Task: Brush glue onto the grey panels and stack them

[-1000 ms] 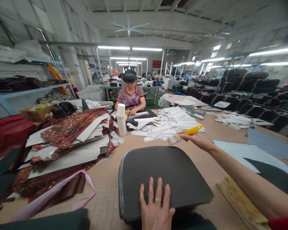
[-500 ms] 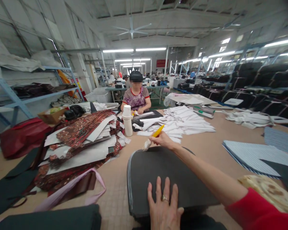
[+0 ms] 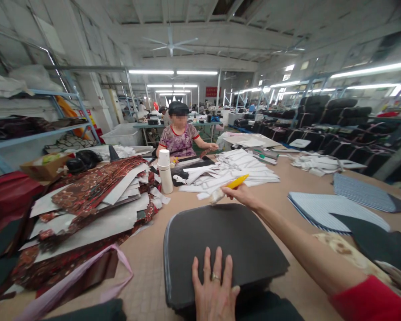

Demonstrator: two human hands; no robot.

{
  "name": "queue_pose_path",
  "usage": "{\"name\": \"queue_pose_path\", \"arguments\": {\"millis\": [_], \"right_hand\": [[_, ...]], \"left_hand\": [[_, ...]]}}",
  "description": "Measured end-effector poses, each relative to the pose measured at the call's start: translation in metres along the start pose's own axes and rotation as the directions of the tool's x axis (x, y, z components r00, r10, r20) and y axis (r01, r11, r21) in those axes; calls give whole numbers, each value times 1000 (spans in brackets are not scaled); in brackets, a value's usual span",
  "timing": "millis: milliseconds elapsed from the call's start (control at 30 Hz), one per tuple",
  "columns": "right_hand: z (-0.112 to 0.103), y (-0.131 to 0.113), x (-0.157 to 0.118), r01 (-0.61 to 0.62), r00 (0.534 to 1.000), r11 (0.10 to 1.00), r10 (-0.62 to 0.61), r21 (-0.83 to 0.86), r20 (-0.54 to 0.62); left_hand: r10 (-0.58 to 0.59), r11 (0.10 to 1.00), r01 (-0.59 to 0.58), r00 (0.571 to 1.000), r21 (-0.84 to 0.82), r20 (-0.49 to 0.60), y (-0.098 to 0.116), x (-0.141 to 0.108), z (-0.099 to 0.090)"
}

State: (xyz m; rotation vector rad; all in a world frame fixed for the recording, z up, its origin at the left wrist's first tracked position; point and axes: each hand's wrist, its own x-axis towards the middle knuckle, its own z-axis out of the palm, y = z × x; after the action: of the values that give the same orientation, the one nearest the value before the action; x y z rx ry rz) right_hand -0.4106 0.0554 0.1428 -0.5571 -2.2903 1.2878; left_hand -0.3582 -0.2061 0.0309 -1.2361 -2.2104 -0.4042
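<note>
A stack of dark grey panels [image 3: 220, 236] with a rounded far edge lies in front of me on the brown table. My left hand [image 3: 214, 285], a ring on one finger, rests flat on its near part with the fingers spread. My right hand [image 3: 239, 194] is closed round a brush [image 3: 238, 181] with a yellow handle. The whitish bristle end of the brush is at the stack's far edge. Beyond the stack stands a cream bottle [image 3: 165, 175] with a white cup on top.
Patterned red-brown pieces and white sheets [image 3: 87, 200] are heaped at the left. White strips [image 3: 234, 167] lie beyond the brush. Striped blue pieces [image 3: 334, 209] are at the right. A person in a cap [image 3: 178, 133] sits across the table.
The view has turned slightly right. The brush has moved rightward along the stack's far edge, while my left hand stays on top. The person opposite has stretched an arm out sideways.
</note>
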Motion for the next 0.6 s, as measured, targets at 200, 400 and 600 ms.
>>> {"name": "queue_pose_path", "arguments": {"millis": [200, 400, 600], "right_hand": [[-42, 28, -18, -58, 993, 997, 52, -57, -109], [-58, 35, -19, -75, 976, 992, 53, -98, -209], [-55, 41, -40, -97, 960, 987, 59, -127, -273]], "left_hand": [[16, 999, -16, 1000, 34, 10, -3, 4, -7], [28, 999, -30, 999, 42, 42, -5, 8, -19], [38, 998, -42, 996, 44, 83, -8, 10, -20]]}}
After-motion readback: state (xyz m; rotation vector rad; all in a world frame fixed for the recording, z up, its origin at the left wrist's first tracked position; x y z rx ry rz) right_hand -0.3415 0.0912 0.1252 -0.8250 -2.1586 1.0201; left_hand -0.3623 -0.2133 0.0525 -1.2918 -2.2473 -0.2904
